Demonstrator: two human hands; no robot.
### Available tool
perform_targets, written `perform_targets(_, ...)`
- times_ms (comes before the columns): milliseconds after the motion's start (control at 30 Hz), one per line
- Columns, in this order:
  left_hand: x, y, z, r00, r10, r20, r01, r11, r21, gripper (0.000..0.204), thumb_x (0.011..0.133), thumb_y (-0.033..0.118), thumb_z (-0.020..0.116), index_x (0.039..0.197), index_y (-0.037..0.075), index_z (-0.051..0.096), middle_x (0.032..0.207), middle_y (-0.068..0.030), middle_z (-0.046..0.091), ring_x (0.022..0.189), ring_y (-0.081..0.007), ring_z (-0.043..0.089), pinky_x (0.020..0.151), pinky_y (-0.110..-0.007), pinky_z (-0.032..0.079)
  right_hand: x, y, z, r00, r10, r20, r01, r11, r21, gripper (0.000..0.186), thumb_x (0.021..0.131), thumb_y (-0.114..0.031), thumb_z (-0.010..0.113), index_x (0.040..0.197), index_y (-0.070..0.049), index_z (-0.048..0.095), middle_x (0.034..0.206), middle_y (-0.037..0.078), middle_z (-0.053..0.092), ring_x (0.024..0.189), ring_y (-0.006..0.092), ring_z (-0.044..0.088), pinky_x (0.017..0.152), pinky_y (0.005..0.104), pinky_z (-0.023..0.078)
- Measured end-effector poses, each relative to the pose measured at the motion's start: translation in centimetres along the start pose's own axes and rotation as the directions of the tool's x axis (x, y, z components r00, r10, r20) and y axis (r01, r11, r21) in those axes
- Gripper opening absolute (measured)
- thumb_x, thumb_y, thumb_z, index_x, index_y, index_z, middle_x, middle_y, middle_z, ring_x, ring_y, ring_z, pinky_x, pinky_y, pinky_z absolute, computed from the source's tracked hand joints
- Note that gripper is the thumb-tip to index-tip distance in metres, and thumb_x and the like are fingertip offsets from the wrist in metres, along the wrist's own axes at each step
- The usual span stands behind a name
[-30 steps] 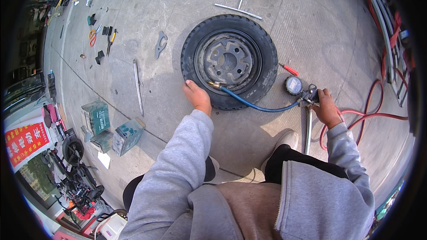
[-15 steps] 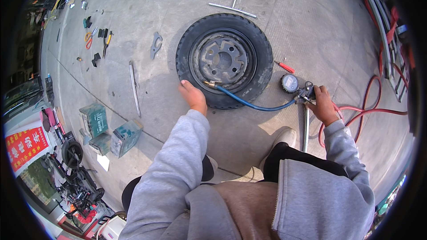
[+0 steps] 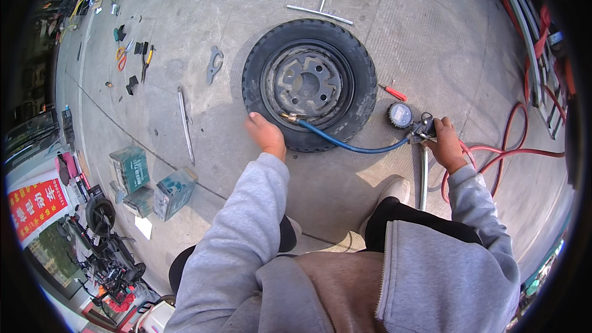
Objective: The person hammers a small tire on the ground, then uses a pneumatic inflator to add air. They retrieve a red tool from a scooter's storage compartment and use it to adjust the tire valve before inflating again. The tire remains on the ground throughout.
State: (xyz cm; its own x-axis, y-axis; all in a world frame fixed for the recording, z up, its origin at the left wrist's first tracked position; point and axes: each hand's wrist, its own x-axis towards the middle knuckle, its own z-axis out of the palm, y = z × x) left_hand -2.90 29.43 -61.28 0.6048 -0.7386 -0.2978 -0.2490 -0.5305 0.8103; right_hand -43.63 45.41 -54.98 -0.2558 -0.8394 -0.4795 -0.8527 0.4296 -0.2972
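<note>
The right hand (image 3: pixel 447 146) has its fingers closed around the inflator handle (image 3: pixel 425 129), the round gauge (image 3: pixel 400 115) just left of them. From there the blue hose (image 3: pixel 351 147) runs leftward to the wheel (image 3: pixel 308 85), which lies flat, up and to the right of the left fingers. The left hand (image 3: pixel 267 134) is at the near left edge of its tire; its fingertips are blurred, so I cannot tell whether they grip the rubber or merely lie against it. Concrete (image 3: pixel 228 117) stretches left from those fingers to a silver bar (image 3: pixel 186 126), and more lies between the hands below the blue hose. A red-handled screwdriver (image 3: pixel 394 94) sits beyond the gauge, up-left of the right fingers; red hose (image 3: pixel 509 153) loops to their right.
</note>
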Motion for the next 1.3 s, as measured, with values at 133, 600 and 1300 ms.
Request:
perform_targets(133, 0.1, -0.16, 0.08, 1.0, 0.004, -0.004, -0.004, 1.0, -0.01, 0.055, 0.107, 0.037, 0.033, 0.13, -0.011, 0.049, 0.129, -0.0294, 0.055, 0.117, -0.0401, 0.054, 0.103, -0.044, 0.04, 0.02, -0.05, -0.1, 1.0, 0.007, 0.012, -0.007, 1.0, 0.003, 0.061, 0.065, -0.008, 0.086, 0.12, 0.001, 0.06, 0.11, 0.018, 0.057, 0.107, 0.0413, 0.058, 0.092, 0.0458, 0.05)
perform_targets(600, 0.31, -0.31, -0.25, 0.996, -0.044, 0.071, 0.044, 0.999, 0.0, 0.061, 0.107, 0.042, 0.031, 0.142, -0.007, 0.04, 0.144, -0.0267, 0.046, 0.131, -0.0359, 0.046, 0.111, -0.04, 0.034, 0.0, -0.06, -0.06, 1.0, 0.003, 0.003, -0.003, 1.0, -0.008, 0.062, 0.065, -0.007, 0.086, 0.12, 0.002, 0.059, 0.112, 0.019, 0.058, 0.107, 0.0411, 0.059, 0.092, 0.0459, 0.051)
perform_targets(1300, -0.3, 0.46, 0.02, 1.0, -0.006, -0.015, 0.006, 1.0, -0.02, 0.056, 0.107, 0.037, 0.032, 0.131, -0.011, 0.048, 0.132, -0.0297, 0.054, 0.121, -0.0407, 0.053, 0.104, -0.044, 0.038, -0.02, -0.15, -0.11, 1.0, -0.001, 0.001, 0.001, 1.0, -0.003, 0.061, 0.065, -0.007, 0.086, 0.119, 0.002, 0.06, 0.11, 0.018, 0.058, 0.106, 0.0412, 0.059, 0.091, 0.0461, 0.051)
